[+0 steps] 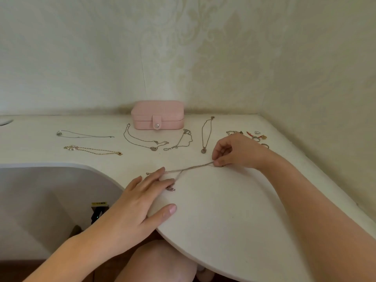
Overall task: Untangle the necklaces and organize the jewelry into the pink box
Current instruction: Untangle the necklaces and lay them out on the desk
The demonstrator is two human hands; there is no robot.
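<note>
**Thin silver necklace chain: handling and hold points**

Thin silver necklace chain (189, 169) is stretched across the white rounded desk top (223, 210), in front of the pink rectangular box (157, 115) and to its right, well apart from it.

1. Handling. The chain is judged to be very light, limp and easily kinked. Its two strands cross near the middle, and a hard pull is likely to tighten that crossing. Hold is best taken at the ends, or just beside the crossing, with fingertips only.

2. Position relative to the hands. The chain runs between both hands. Its right end is pinched between the thumb and curled fingertips of the right hand (234, 151). Its other end is pinned to the desk under the straight, spread fingers of the left hand (140, 202), which grips nothing. A small pendant (171, 188) lies just beside those fingertips.

3. Surroundings. Separated necklaces (142, 139) are laid out singly to the left of the box, in front of it and to its right. Small rings and charms (256, 136) are grouped farther to the right of the box. The box is closed by its snap tab, so storage is judged not yet begun.
</note>
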